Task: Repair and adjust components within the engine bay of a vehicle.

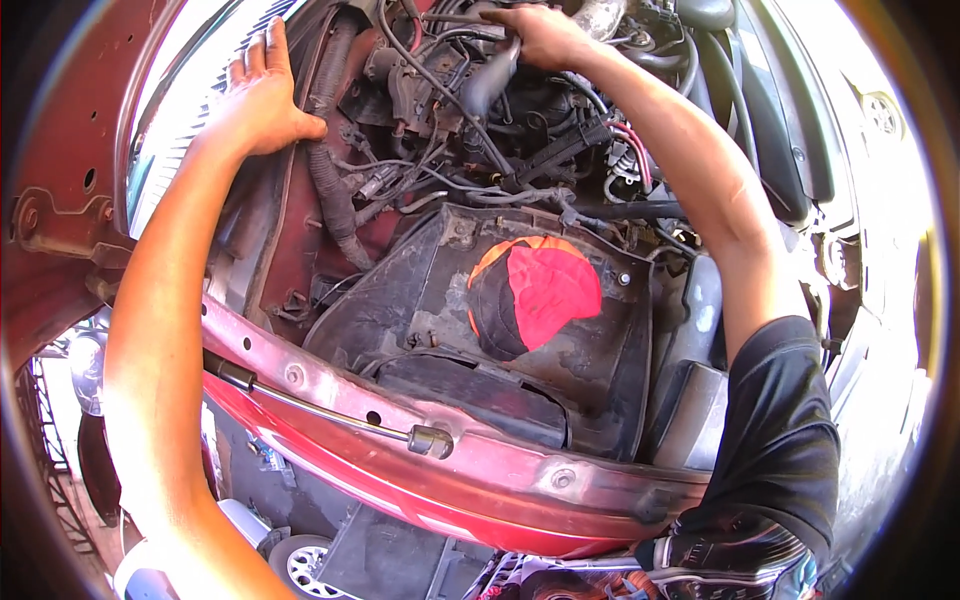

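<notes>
My left hand (268, 105) is braced at the upper left on the edge of the engine bay, fingers spread, beside a ribbed, wrapped hose (325, 170). At the top centre my right hand (530, 38) is closed on a dark curved hose (488, 82), whose lower part looks blurred, among cables and engine parts (405, 95). Part of what my right fingers grip is hidden. Below them, a cap or cloth in red, orange and black (550, 295) lies on a black plastic tray (420, 290).
The red front panel (480, 520) crosses the lower view, with a metal strut (330, 410) along it. Black plastic covers (765, 110) line the right side. A reddish body panel (70, 150) rises at the far left. A wheel (305, 565) shows on the ground below.
</notes>
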Motion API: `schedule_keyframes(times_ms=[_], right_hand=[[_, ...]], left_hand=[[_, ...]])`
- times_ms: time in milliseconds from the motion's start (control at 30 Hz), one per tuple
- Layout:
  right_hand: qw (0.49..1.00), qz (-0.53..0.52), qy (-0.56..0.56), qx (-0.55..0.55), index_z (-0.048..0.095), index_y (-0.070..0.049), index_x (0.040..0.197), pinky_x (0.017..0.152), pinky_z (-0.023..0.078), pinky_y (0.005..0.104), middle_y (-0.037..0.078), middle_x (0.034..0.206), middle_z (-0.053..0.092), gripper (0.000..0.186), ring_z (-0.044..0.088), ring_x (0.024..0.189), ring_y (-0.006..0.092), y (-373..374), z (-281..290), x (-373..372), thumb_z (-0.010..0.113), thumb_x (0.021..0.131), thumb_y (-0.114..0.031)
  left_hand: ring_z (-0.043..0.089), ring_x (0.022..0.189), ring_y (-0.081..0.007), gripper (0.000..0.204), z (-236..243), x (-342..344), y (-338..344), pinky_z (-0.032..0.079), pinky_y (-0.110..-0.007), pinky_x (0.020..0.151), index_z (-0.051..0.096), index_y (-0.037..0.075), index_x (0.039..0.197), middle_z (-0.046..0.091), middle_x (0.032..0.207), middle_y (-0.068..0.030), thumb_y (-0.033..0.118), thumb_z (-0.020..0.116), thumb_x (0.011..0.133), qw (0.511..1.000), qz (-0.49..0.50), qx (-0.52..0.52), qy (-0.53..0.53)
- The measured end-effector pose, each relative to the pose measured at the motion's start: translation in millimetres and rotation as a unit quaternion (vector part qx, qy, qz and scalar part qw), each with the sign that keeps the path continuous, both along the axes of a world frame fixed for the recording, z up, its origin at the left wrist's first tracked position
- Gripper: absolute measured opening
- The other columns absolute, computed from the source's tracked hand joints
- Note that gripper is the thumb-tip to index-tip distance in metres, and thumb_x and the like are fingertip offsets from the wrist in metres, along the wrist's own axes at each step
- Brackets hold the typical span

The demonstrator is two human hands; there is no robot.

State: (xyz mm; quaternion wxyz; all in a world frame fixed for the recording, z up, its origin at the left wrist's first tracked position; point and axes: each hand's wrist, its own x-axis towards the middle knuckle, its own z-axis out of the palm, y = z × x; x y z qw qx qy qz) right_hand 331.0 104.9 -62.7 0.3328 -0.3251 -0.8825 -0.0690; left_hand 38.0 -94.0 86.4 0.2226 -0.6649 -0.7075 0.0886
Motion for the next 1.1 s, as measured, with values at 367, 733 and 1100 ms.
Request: schedule_keyframes(times_ms=[367, 733, 1100], right_hand=[[0.872, 0.071, 0.287, -0.389, 0.071, -0.002, 0.090, 0.074, 0.055, 0.0482, 0.025, 0.077, 0.069, 0.014, 0.069, 0.081, 0.0449, 16.8, -9.7, -2.8, 0.062, 0.080, -0.007], [0.765, 0.073, 0.327, -0.550, 0.067, -0.005, 0.124, 0.052, 0.051, 0.0342, 0.010, 0.085, 0.072, 0.040, 0.067, 0.067, 0.0202, 18.0, -10.1, 0.5, 0.065, 0.101, -0.037], [0.972, 0.070, 0.122, -0.189, 0.067, -0.004, 0.127, 0.070, 0.056, 0.0416, 0.015, 0.095, 0.073, 0.039, 0.069, 0.080, 0.0284, 8.6, -3.4, 3.6, 0.070, 0.094, -0.026]], left_hand=[[0.018, 0.151, -0.0527, 0.142, 6.5, 11.4, -4.4, 0.021, -0.053, 0.126, -0.005, -0.006, 0.160, 0.016, 0.163, -0.0351, 0.044, 0.089, 0.066, 1.000, 0.009, -0.015, 0.015], [0.018, 0.152, -0.0522, 0.144, 5.1, 8.8, -2.5, 0.025, -0.056, 0.124, -0.012, 0.006, 0.163, 0.015, 0.165, -0.0330, 0.038, 0.089, 0.065, 1.000, 0.014, -0.013, -0.001], [0.019, 0.152, -0.0518, 0.145, 7.6, 14.2, -2.6, 0.025, -0.055, 0.124, -0.011, 0.005, 0.163, 0.017, 0.165, -0.0326, 0.037, 0.090, 0.064, 0.999, 0.029, -0.027, 0.010]])
